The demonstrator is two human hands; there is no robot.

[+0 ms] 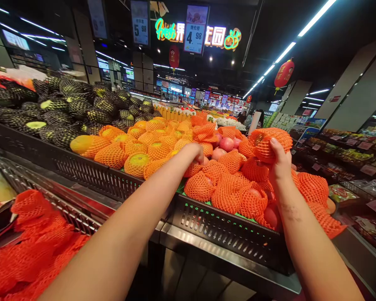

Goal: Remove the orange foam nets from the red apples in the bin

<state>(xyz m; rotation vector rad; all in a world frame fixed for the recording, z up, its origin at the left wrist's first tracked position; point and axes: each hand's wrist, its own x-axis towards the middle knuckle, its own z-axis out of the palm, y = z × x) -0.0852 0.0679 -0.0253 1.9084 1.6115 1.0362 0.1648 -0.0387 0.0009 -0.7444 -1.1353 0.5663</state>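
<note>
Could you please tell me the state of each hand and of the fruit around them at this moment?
left hand: reaching down, touching the netted fruit pile
right hand: raised, closed on a netted fruit
netted fruit: wrapped in orange foam net, lifted above the pile
netted fruit pile: heaped in the bin, mostly netted
bare pink fruits: unwrapped
black display bin: full

One head-worn view looks forward and slightly down, close over the fruit bin (pixel 225 234). Store aisles recede beyond
</note>
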